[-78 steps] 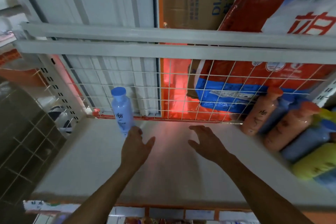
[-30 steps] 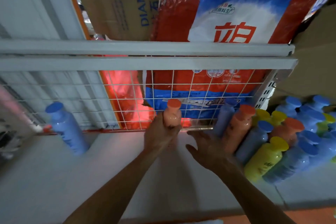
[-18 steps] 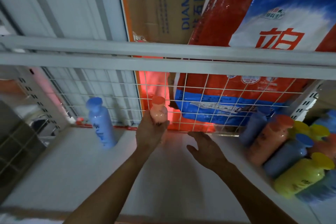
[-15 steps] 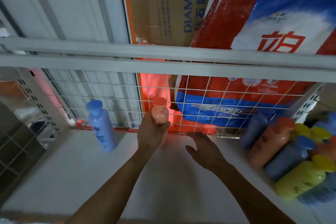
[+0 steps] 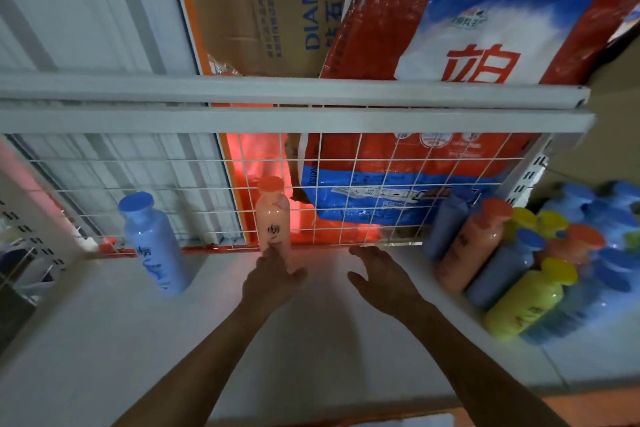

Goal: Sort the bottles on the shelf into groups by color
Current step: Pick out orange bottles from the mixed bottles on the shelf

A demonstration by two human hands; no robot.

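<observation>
As seen from above, one blue bottle [image 5: 154, 243] is stood far left on the shelf [image 5: 86, 340], an orange bottle [image 5: 273, 218] mid-shelf, just released by the left hand [image 5: 270, 279]; the right hand [image 5: 381, 276] is spread, empty. Unsorted mixed bottles [image 5: 519, 260] are left crowded right.

Two bare forearms reach in from the lower edge of the frame over a white shelf [image 5: 104, 340], with no sleeves, gloves, watch, rings or bands visible on either one. The left hand [image 5: 272, 282] and the right hand [image 5: 384, 279] are likewise uncovered, their fingers [image 5: 363, 251] slender and unadorned. Both arms taper from broad forearm to narrower wrist. Dim light over the shelf leaves finer details such as nails indistinct.
</observation>
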